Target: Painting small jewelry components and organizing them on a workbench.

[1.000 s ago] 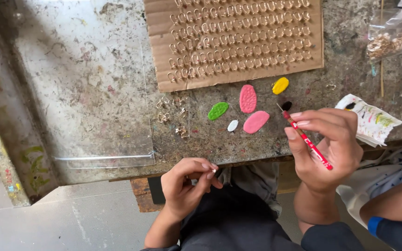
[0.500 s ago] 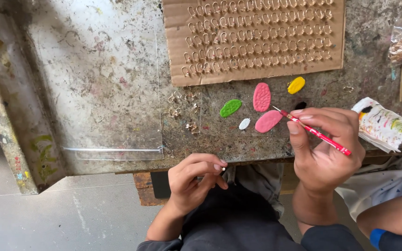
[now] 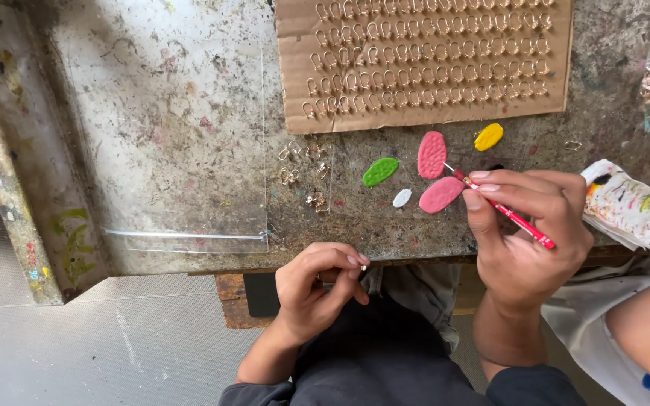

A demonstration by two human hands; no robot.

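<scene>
right hand (image 3: 524, 240) clamped on a thin red paintbrush (image 3: 504, 210), tip just above the lower pink oval paint blob (image 3: 440, 195) on the stained grey workbench (image 3: 174, 128). left hand (image 3: 314, 289) below the bench edge, fingertips pinched on a tiny metal piece (image 3: 362, 266), too small to identify. beside the pink blobs: a green oval blob (image 3: 380, 171), a small white blob (image 3: 402, 198), a yellow blob (image 3: 488, 137). brown cardboard sheet (image 3: 423, 60) lined with rows of small metal rings farther back; paint-smeared rag (image 3: 626, 207) at right
</scene>
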